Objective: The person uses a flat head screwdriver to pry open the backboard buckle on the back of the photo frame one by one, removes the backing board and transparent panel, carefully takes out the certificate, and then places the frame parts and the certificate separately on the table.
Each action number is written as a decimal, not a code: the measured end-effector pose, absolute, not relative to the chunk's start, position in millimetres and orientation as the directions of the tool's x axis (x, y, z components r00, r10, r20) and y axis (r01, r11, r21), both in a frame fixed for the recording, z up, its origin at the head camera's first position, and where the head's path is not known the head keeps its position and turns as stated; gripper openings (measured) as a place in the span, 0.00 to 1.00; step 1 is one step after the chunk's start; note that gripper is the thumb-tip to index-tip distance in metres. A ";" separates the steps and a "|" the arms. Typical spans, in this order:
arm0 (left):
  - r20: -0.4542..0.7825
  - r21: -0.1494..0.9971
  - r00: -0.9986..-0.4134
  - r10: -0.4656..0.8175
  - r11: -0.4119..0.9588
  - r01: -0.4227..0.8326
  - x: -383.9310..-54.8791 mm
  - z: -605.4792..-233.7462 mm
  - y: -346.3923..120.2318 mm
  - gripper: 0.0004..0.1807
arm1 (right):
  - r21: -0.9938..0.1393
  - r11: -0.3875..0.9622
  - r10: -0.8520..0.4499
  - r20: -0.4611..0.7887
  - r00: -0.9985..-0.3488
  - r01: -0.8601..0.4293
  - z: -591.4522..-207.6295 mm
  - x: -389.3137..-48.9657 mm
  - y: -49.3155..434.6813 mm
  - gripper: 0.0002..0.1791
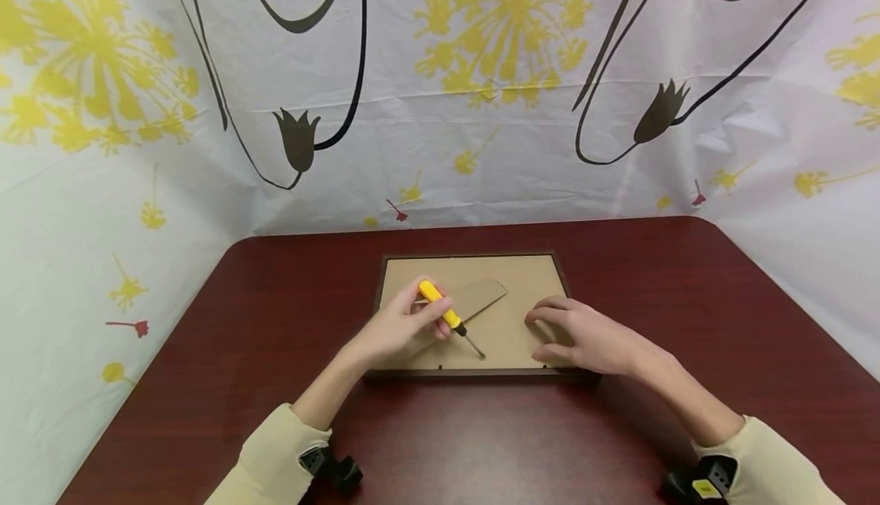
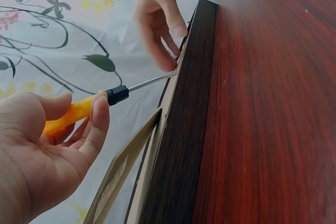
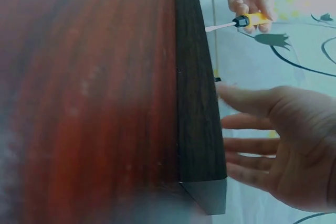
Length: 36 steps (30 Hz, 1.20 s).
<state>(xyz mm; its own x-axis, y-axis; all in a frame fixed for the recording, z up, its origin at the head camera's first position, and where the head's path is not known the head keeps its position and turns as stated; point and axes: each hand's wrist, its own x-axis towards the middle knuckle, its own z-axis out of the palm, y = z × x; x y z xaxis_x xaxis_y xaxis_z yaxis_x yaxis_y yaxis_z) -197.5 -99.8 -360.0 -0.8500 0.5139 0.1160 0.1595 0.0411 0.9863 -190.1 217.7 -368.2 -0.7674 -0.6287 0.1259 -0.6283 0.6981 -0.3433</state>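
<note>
A picture frame [image 1: 481, 373] with a dark wooden rim lies back side up on the table, showing its tan backing board [image 1: 447, 270]. A stand flap [image 2: 116, 169] tilts up from the board. My left hand [image 1: 395, 327] grips a screwdriver [image 1: 440, 305] by its yellow handle above the board. Its metal tip points down toward the frame's near edge; whether it touches cannot be told. My right hand [image 1: 594, 337] is at the board's right side, fingers loosely bent, holding nothing. In the right wrist view, its thumb is near a small dark tab [image 3: 217, 80] at the rim.
The dark red wooden table [image 1: 296, 283] extends around the frame on all sides. Behind it and at both sides hangs a white curtain [image 1: 412, 138] with yellow flowers and dark stems. A black wrist camera [image 1: 331, 468] sits on the left sleeve, another [image 1: 708, 478] on the right.
</note>
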 end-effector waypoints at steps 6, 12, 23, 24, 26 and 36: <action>0.103 0.987 -0.860 0.501 0.058 0.153 -197.4 -360.2 -111.9 0.11 | -0.350 0.692 -0.645 0.093 -0.759 -0.631 -374.4 -183.3 209.7 0.38; 0.105 0.976 -0.848 0.520 0.111 0.188 -198.1 -357.6 -124.8 0.11 | -0.351 0.634 -0.710 0.089 -0.698 -0.689 -381.0 -179.5 197.8 0.46; 0.094 0.951 -0.837 0.538 0.200 0.236 -203.3 -348.8 -139.0 0.09 | -0.320 0.578 -0.774 0.077 -0.629 -0.750 -380.9 -180.8 180.7 0.41; 0.093 0.949 -0.837 0.540 0.206 0.238 -203.9 -348.2 -139.6 0.09 | -0.321 0.577 -0.775 0.074 -0.627 -0.751 -380.2 -180.9 180.3 0.40; 0.090 0.944 -0.835 0.544 0.221 0.246 -205.0 -347.3 -140.2 0.08 | -0.318 0.576 -0.779 0.069 -0.624 -0.753 -379.5 -180.8 179.9 0.40; 0.068 0.906 -0.834 0.547 0.317 0.281 -212.2 -343.8 -138.0 0.08 | -0.318 0.578 -0.780 0.056 -0.624 -0.751 -381.1 -178.6 181.1 0.38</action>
<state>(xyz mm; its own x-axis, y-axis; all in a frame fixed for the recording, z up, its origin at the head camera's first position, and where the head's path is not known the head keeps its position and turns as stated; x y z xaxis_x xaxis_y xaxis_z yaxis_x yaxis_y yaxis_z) -212.2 -138.0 -343.8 -0.8344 0.5469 0.0677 0.2812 0.3169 0.9058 -178.6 181.1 -381.1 -0.6238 -0.7796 0.0561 -0.7512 0.5782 -0.3184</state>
